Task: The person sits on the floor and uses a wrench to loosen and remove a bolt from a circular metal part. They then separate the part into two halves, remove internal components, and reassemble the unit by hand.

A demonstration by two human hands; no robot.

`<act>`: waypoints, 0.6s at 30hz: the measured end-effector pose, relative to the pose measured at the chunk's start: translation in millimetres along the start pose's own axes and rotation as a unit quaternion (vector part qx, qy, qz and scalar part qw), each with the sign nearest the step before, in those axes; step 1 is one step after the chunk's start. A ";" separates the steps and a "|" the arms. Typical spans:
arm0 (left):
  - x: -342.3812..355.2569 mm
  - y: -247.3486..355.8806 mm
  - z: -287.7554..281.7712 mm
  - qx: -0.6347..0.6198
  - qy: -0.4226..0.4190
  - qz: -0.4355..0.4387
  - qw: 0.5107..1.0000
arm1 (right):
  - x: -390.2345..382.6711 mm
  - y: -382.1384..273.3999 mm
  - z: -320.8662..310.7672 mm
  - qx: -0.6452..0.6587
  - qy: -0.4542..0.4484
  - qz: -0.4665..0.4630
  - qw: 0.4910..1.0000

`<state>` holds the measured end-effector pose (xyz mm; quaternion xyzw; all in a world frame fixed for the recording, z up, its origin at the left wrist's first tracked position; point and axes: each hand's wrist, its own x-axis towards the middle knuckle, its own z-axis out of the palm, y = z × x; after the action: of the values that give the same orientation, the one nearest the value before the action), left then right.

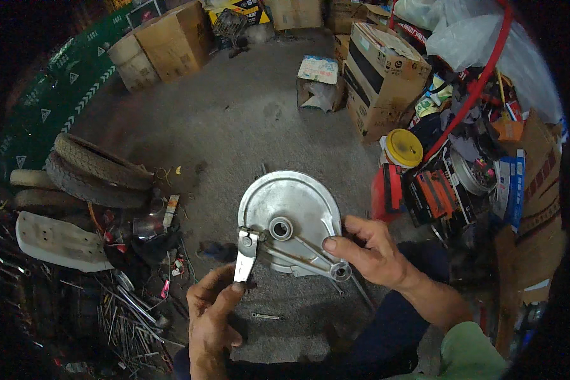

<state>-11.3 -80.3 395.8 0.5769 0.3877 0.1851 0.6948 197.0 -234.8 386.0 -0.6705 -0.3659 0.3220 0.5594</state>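
A round silver drum brake plate point(307, 199), with a hole at its hub and a ribbed arm toward the lower right, is held up in front of me. My right hand point(379, 258) grips its right edge, thumb on the face and fingers behind the rim, partly hidden. At the plate's lower left sits a silver brake lever point(245, 258) with a bolt in its clamped end. The lever's lower end is pinched between the thumb and fingers of my left hand point(210, 316). A small metal piece like a spanner point(266, 316) lies on the floor below.
Tyres point(98, 168) and a white plastic panel point(60, 240) lie at the left, above a heap of metal tools point(130, 316). Cardboard boxes point(383, 79) stand at the back and right. A yellow-lidded tub point(403, 148) and a red hose point(474, 95) are among clutter there.
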 end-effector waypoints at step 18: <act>4.6 -100.4 -16.2 -0.080 -0.025 -0.013 0.996 | -28.5 8.1 58.5 -0.428 -0.034 -0.537 0.726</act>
<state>-39.7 -93.1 298.9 0.5187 0.3615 0.1926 0.7505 133.9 -229.9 368.8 -0.5188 -0.7828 -0.2005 0.2791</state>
